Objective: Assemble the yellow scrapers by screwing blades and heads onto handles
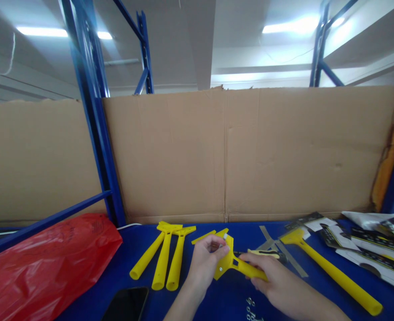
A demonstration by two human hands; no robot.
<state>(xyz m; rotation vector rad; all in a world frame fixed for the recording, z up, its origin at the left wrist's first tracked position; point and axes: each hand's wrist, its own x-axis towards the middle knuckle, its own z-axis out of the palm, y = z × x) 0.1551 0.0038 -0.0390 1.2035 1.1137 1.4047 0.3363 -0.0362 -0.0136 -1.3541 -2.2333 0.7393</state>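
My right hand [265, 272] is wrapped round the handle of a yellow scraper [246, 268], whose wide head is tilted up towards my left. My left hand [207, 258] is at that head, thumb and fingertips pinching a small white piece [225, 236] against or close to its edge; the exact contact is hidden. A small round metal fastener [220, 269] shows on the head's face. Just behind lie yellow strips [203, 236], partly covered by my left fingers. Beyond my right hand is a pale-yellow and black hand tool [265, 253], partly hidden, beside thin metal strips [292, 259].
Three yellow scrapers [163, 258] lie at the left, near a red plastic bag [56, 263] and a black phone [126, 304]. Small metal fasteners [250, 307] are in front. A longer yellow scraper [337, 274] and printed packages [377, 263] lie right. Cardboard [170, 156] stands behind.
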